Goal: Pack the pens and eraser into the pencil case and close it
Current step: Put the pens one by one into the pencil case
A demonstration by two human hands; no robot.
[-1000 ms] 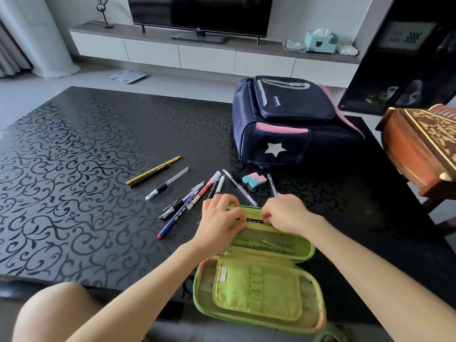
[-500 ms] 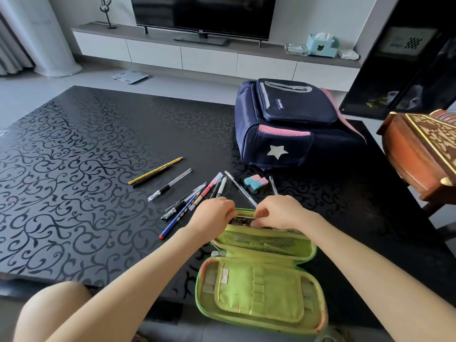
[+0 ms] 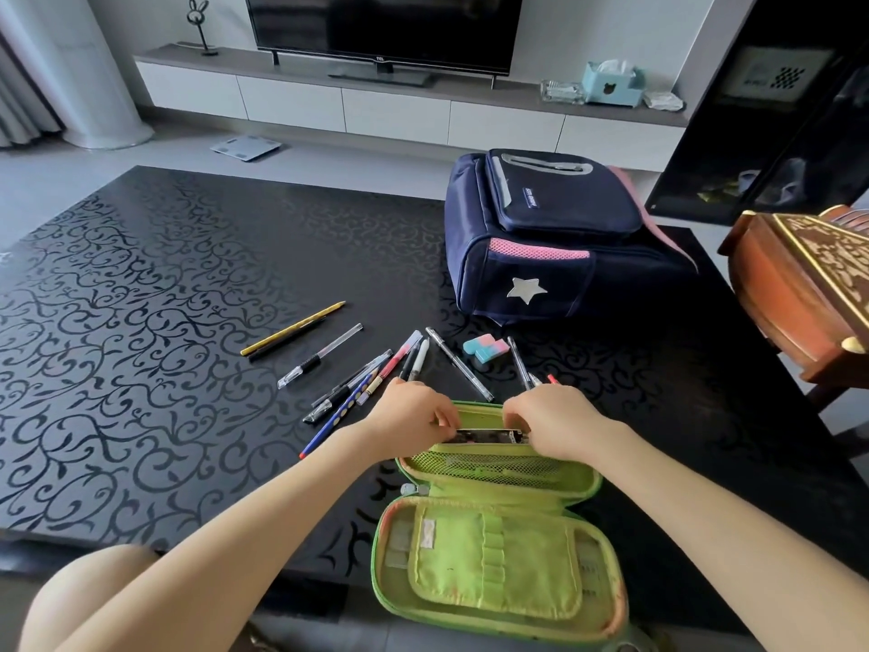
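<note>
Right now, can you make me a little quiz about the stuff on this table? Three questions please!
1. True or false: the pencil case lies unzipped and open on the table.
2. Which of these is closest to the eraser? A) the backpack B) the TV C) the bathroom scale
3. Fill the gap: the left hand and the right hand both hold onto the far half of the ____.

Key: 1 true. 2 A. 3 pencil case.
</note>
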